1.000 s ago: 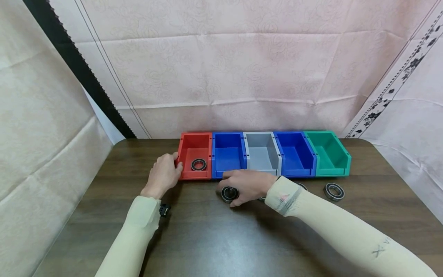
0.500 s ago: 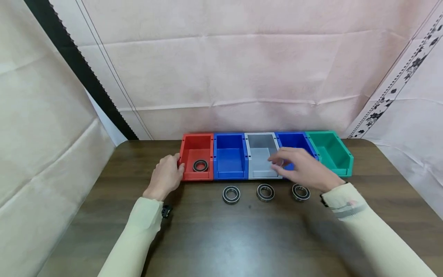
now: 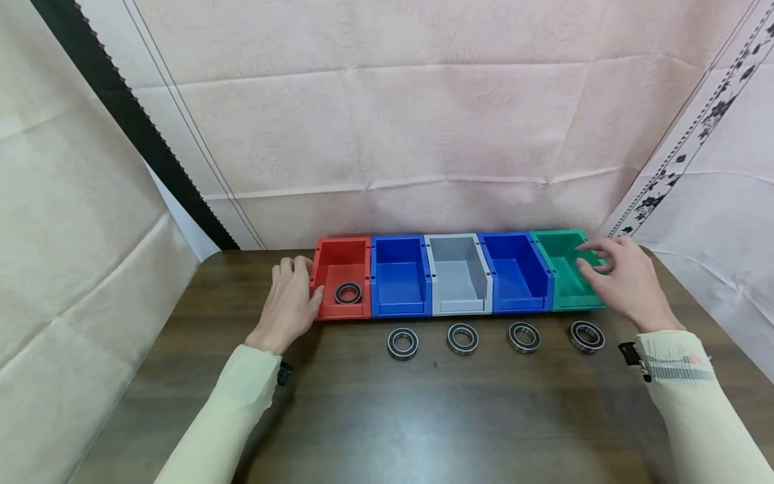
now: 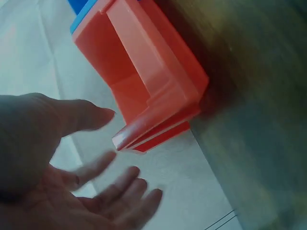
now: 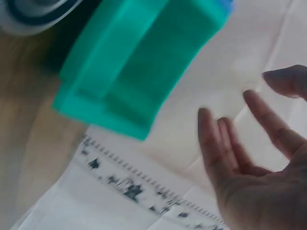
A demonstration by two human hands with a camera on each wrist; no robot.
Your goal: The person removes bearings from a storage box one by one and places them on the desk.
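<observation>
A red bin (image 3: 325, 269) with one ball bearing (image 3: 348, 293) inside stands at the left end of a row of bins. Beside its left wall is my left hand (image 3: 287, 306); the left wrist view shows the fingers loosely spread, holding nothing. At the other end of the row is the green bin (image 3: 562, 262). My right hand (image 3: 625, 286) hovers by its right side, fingers apart and nothing in them. In front of the bins lie a bearing (image 3: 402, 344), a second bearing (image 3: 462, 339), a third bearing (image 3: 523, 337) and a rightmost bearing (image 3: 586, 336).
Between the red and green bins stand a blue bin (image 3: 400, 272), a grey bin (image 3: 457, 269) and another blue bin (image 3: 514, 269), side by side. They stand on a wooden table (image 3: 423, 417) near its back edge. Pale cloth (image 3: 387, 134) hangs behind and at both sides.
My right hand has let go of the leftmost loose bearing and moved right, past the grey bin, to the green bin. My left hand has stayed by the red bin, its fingers loosening.
</observation>
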